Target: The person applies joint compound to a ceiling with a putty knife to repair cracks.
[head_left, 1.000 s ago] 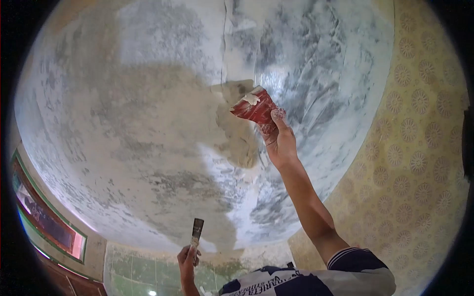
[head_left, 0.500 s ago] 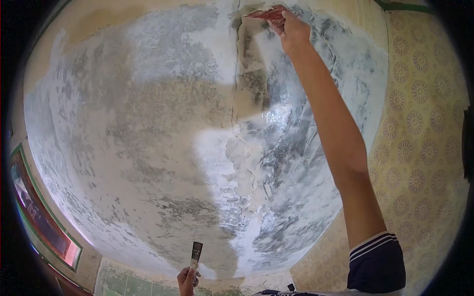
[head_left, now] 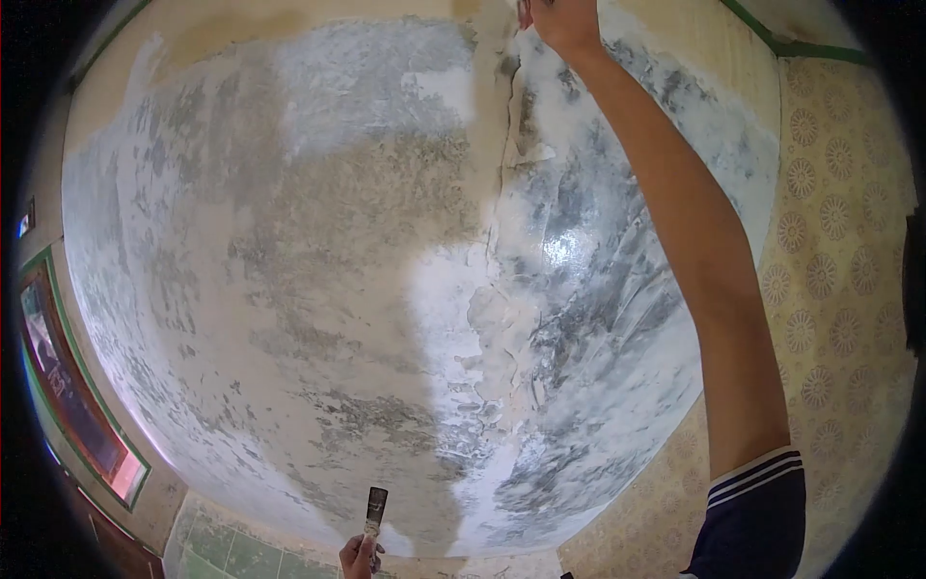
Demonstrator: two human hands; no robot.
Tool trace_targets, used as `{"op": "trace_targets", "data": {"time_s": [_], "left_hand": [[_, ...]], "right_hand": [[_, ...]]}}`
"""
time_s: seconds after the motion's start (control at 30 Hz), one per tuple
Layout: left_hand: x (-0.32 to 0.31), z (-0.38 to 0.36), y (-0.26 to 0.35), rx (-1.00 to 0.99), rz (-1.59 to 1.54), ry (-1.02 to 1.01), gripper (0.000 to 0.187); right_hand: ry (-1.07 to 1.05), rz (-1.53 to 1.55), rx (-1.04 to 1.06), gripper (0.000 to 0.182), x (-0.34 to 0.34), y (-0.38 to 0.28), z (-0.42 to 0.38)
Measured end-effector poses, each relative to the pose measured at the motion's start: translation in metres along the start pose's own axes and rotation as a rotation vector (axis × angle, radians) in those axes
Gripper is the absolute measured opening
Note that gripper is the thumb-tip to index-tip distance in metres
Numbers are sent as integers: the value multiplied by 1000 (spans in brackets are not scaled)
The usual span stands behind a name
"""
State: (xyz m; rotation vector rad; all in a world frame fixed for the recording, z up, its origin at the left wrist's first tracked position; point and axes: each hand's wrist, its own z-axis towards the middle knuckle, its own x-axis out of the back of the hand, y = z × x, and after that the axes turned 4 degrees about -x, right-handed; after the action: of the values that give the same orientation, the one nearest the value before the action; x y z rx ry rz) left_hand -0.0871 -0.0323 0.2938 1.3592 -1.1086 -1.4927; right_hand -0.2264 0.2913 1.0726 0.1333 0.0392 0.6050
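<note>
At the top of the view my right hand (head_left: 567,27) is raised against the wall, its fingers closed round a red tool (head_left: 525,13), mostly cut off by the frame edge. My left hand (head_left: 359,558) is low in the view, wrapped round the handle of a putty knife (head_left: 377,504) with its dark blade pointing up. The wall (head_left: 357,222) in front is patchy white and grey. A rough vertical crack (head_left: 505,145) runs down it below my right hand, with flaking material (head_left: 497,314) lower down.
Patterned yellowish wallpaper (head_left: 820,275) covers the right side. A green-framed window (head_left: 72,376) is at the left, and green tiles (head_left: 253,560) are at the lower left. A green trim strip (head_left: 820,52) crosses the top right.
My right hand has gone higher, taking most of the red tool out of view. My left hand and the putty knife are slightly lower. The wall has shifted to the right in view.
</note>
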Motion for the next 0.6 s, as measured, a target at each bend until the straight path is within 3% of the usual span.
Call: {"op": "trace_targets", "data": {"time_s": [0.03, 0.17, 0.23, 0.27, 0.33, 0.47, 0.53, 0.6], "left_hand": [[2, 2, -7, 5, -2, 3, 27], [6, 7, -24, -8, -5, 80, 28], [6, 6, -25, 21, 48, 97, 29], [6, 5, -26, 26, 41, 94, 29], [7, 8, -28, 27, 35, 91, 29], [10, 10, -35, 77, 50, 124, 30], [10, 5, -36, 68, 54, 134, 30], [10, 4, -29, 86, 74, 111, 30]], "right_hand": [[94, -420, 228, 19, 2, -17, -4], [4, -650, 397, 13, -24, 1, -7], [-247, -922, 412, 28, -33, 1, -25], [-248, -924, 410, 28, -35, 3, -37], [-471, -1104, 454, 25, -40, 8, -63], [-497, -1039, 393, 37, -48, 14, -126], [-298, -1053, 624, 43, -48, 18, -164], [-363, -1096, 651, 46, -43, 13, -201]]}}
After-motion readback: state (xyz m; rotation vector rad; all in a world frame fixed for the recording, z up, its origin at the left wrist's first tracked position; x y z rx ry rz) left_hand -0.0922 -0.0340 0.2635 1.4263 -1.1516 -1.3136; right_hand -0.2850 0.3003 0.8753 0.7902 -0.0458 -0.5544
